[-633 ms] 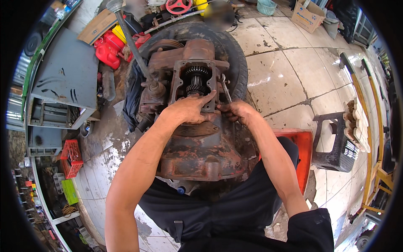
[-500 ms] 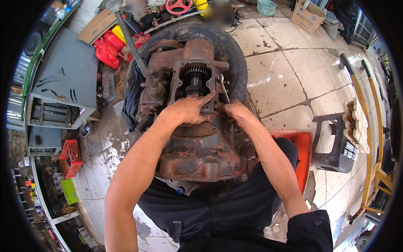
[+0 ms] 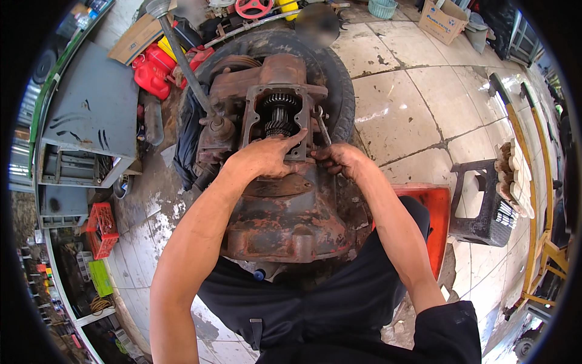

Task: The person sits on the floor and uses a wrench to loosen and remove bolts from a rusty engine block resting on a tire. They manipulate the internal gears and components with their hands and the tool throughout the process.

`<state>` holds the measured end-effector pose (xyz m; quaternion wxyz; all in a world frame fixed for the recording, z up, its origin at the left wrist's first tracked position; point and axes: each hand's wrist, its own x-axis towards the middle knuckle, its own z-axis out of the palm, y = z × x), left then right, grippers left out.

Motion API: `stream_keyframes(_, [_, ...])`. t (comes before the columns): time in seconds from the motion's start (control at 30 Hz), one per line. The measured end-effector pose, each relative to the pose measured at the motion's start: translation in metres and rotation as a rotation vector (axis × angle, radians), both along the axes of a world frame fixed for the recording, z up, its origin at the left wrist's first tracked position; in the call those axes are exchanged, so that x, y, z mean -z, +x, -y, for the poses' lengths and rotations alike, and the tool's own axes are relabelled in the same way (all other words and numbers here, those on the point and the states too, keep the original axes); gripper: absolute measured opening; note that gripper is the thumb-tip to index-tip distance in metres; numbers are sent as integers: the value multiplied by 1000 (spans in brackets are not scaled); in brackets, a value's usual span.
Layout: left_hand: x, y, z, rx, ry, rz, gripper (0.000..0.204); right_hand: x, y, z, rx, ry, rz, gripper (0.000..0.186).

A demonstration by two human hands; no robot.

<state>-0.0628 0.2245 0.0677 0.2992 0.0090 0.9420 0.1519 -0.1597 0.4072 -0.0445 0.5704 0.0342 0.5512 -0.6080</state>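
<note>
A rusty, reddish-brown gearbox (image 3: 285, 221) lies in front of me on a tyre (image 3: 347, 91). Through its rectangular opening show dark metal gears (image 3: 280, 115) on a shaft. My left hand (image 3: 264, 159) rests over the near edge of this opening, one finger stretched toward the right rim and the thumb apart. Its other fingertips are partly hidden in the opening. At the housing's right side, my right hand (image 3: 341, 159) is closed round the lower end of a wrench (image 3: 324, 126). The wrench's upper end stands against the side of the housing.
A long lever (image 3: 188, 67) rises from the gearbox's left side. Red jerrycans (image 3: 151, 76) and a grey metal cabinet (image 3: 91, 103) stand at left. To the right are a black plastic stool (image 3: 482, 206), a red tray (image 3: 441, 224) and a yellow metal frame (image 3: 533, 236).
My right hand has turned a little on the wrench, and more of its fingers show. My left hand stays at the opening's near edge. The whole view has shifted slightly.
</note>
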Motion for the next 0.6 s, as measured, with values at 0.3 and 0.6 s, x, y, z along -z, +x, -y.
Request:
stream_keyframes(0.3, [2,2,5,-6,30,-18,88,-11,9,3,-72,204,-390,40])
stream_keyframes(0.6, [0,0,2,-7,19,-4,90,1,-1,0,-36,-17,-133,27])
